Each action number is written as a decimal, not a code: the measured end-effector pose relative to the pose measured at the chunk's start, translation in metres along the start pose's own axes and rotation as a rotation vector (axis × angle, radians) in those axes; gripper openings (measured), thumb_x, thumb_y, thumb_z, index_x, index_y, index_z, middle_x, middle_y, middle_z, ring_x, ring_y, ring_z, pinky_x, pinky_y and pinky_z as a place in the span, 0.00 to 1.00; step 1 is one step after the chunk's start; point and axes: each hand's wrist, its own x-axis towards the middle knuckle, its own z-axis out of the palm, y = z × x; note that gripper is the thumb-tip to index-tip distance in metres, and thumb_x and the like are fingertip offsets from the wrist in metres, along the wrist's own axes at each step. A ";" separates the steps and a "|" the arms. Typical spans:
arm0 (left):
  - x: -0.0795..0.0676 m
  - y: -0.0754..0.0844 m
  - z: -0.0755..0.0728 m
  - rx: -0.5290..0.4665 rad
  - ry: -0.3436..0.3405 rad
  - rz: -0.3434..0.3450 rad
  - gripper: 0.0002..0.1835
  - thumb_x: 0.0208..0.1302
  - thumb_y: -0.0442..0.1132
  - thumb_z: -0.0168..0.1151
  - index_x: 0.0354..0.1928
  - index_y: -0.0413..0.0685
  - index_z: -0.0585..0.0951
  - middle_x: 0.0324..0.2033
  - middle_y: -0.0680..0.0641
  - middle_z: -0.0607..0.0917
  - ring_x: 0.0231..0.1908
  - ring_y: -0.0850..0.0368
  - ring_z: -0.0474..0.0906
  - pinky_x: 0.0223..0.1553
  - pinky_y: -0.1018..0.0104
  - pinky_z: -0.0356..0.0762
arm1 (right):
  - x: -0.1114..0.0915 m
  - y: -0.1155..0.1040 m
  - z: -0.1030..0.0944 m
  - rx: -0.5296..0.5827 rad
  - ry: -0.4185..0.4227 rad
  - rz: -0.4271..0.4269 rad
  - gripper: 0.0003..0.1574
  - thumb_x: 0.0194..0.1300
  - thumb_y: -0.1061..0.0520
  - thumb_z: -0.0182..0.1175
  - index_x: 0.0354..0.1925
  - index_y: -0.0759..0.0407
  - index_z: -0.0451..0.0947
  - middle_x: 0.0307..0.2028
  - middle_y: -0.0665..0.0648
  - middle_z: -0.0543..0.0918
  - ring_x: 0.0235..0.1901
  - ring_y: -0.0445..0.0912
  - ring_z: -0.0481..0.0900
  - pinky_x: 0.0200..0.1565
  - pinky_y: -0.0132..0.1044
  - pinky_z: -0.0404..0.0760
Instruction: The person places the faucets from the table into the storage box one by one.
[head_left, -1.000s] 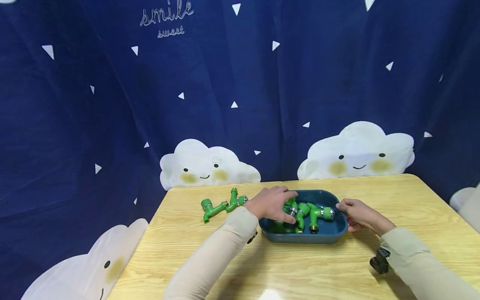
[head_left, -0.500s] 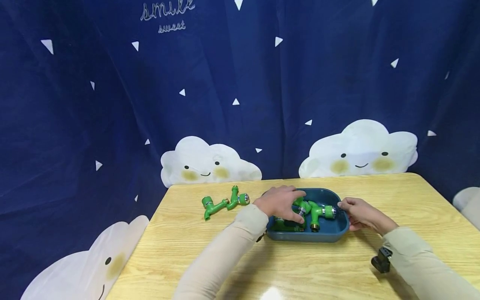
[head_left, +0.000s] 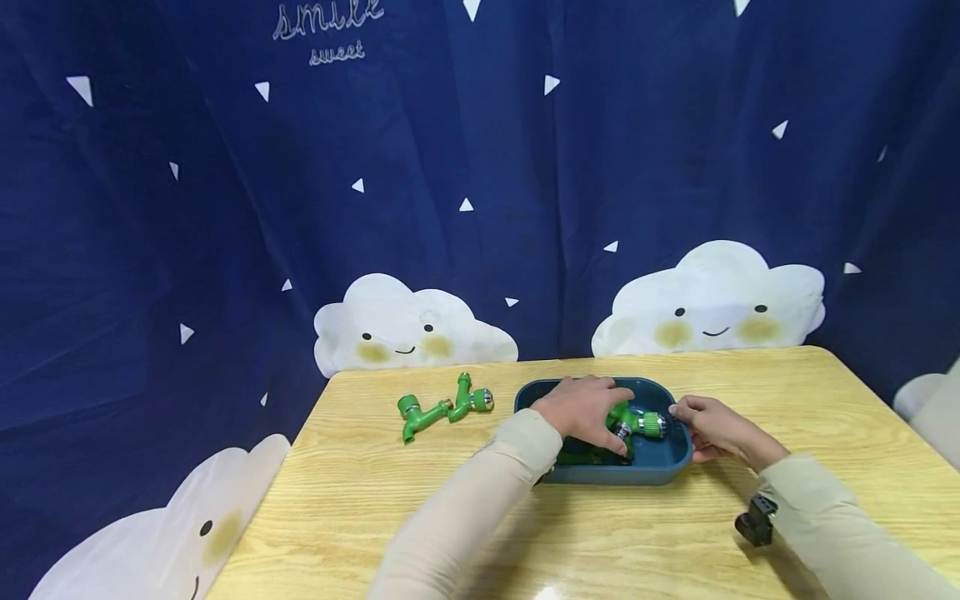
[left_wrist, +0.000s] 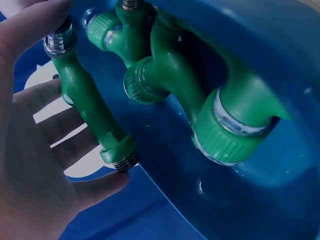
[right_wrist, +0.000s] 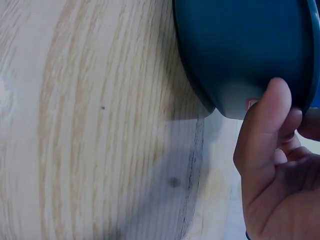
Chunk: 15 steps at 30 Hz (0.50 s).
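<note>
My left hand (head_left: 579,410) is over the blue plastic bin (head_left: 611,476). In the left wrist view it holds a green faucet (left_wrist: 91,106), thumb at the chrome end and fingers along the body. Several other green faucets (left_wrist: 170,75) with ribbed knobs lie inside the bin; in the head view my left hand hides most of them, though one faucet (head_left: 647,424) shows near the bin's right end. My right hand (head_left: 722,428) grips the bin's right rim, its thumb against the outer wall in the right wrist view.
Left of the bin, two more green faucets (head_left: 422,417) lie on the wooden table (head_left: 360,500), nearly touching each other. Behind the table hangs a dark blue curtain (head_left: 420,167) with white clouds.
My left hand has moved right across the bin, covering more of the faucets there. My right hand keeps its grip on the rim.
</note>
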 end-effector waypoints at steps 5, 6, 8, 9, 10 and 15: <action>0.007 0.002 0.000 0.000 -0.017 -0.014 0.45 0.54 0.72 0.64 0.74 0.73 0.62 0.70 0.60 0.69 0.68 0.59 0.69 0.66 0.52 0.71 | 0.000 0.000 0.001 0.008 -0.003 -0.005 0.19 0.80 0.51 0.42 0.41 0.67 0.67 0.22 0.49 0.71 0.19 0.39 0.76 0.23 0.33 0.81; 0.008 0.002 0.001 0.003 -0.018 -0.013 0.45 0.54 0.72 0.63 0.74 0.73 0.62 0.70 0.60 0.69 0.67 0.59 0.69 0.65 0.52 0.71 | 0.000 0.000 0.001 0.005 -0.005 -0.005 0.18 0.80 0.51 0.41 0.41 0.66 0.67 0.22 0.49 0.71 0.19 0.39 0.76 0.23 0.33 0.81; 0.011 0.003 0.003 0.008 -0.019 -0.009 0.45 0.54 0.73 0.63 0.74 0.73 0.62 0.68 0.60 0.70 0.65 0.60 0.71 0.64 0.54 0.73 | 0.000 0.000 0.000 0.003 -0.007 0.001 0.18 0.80 0.51 0.41 0.40 0.65 0.67 0.22 0.49 0.71 0.19 0.39 0.76 0.23 0.33 0.81; 0.013 0.004 0.004 0.011 -0.019 -0.006 0.45 0.54 0.73 0.63 0.74 0.73 0.62 0.67 0.60 0.71 0.64 0.61 0.71 0.63 0.55 0.74 | 0.000 0.000 0.000 0.001 -0.006 0.005 0.18 0.80 0.51 0.41 0.40 0.65 0.67 0.22 0.49 0.71 0.19 0.39 0.76 0.23 0.33 0.81; 0.014 0.004 0.005 0.014 -0.019 -0.003 0.45 0.54 0.73 0.63 0.74 0.74 0.62 0.66 0.61 0.72 0.63 0.61 0.72 0.62 0.56 0.74 | 0.000 0.000 0.000 -0.001 -0.006 0.009 0.18 0.80 0.51 0.40 0.39 0.64 0.67 0.22 0.49 0.71 0.19 0.39 0.76 0.23 0.33 0.81; 0.016 0.008 0.004 0.010 -0.036 -0.012 0.45 0.54 0.73 0.62 0.74 0.75 0.61 0.67 0.62 0.70 0.63 0.62 0.71 0.63 0.58 0.73 | -0.001 -0.001 0.000 -0.011 0.001 0.018 0.19 0.80 0.51 0.40 0.38 0.64 0.66 0.22 0.49 0.72 0.19 0.40 0.77 0.24 0.33 0.82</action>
